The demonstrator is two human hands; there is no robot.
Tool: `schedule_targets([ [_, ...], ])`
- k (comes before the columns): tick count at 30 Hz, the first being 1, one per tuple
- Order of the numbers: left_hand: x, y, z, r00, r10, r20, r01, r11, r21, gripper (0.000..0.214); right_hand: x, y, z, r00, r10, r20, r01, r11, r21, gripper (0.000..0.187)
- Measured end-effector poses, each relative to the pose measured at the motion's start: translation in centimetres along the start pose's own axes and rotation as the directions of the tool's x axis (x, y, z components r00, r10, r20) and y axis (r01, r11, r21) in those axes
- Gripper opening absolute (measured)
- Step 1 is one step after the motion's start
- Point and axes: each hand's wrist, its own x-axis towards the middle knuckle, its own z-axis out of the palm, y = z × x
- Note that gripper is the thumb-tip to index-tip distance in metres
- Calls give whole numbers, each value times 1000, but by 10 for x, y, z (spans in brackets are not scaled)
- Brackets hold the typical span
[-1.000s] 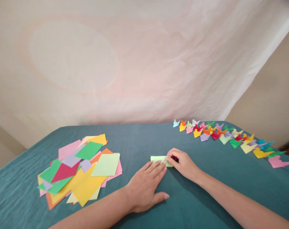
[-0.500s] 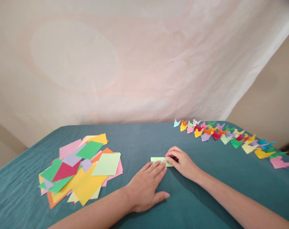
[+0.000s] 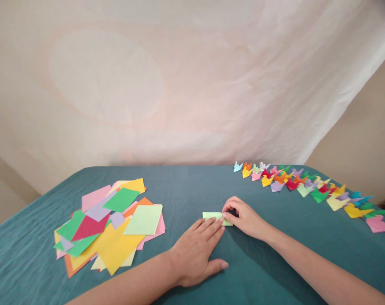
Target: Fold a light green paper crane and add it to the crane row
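A pale green sheet of paper [image 3: 210, 215], folded into a narrow strip, lies flat on the teal tablecloth [image 3: 186, 186] in front of me. My left hand [image 3: 200, 250] is spread flat, its fingertips pressing on the strip's near side and its thumb stretched apart on the cloth. At the strip's right end, my right hand [image 3: 243, 217] pinches the paper between thumb and curled fingers. The hands partly cover the strip, so its lower left and right end are hidden.
To the left lies a loose pile of coloured paper squares [image 3: 119, 250], with a pale green square [image 3: 143, 220] on top. Rows of small folded paper birds [image 3: 335, 203] stand along the right side. A pale cloth [image 3: 192, 84] hangs behind the table.
The whole view has shifted slightly. Both hands stay in nearly the same place on the strip, the left flat and the right pinching its right end.
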Motion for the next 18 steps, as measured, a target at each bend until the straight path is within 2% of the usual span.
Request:
schedule_targets([
  [18, 0, -1, 1, 1000, 6, -19, -6, 1000, 9, 62, 0, 1, 2, 999, 32, -10, -31, 999, 35, 14],
])
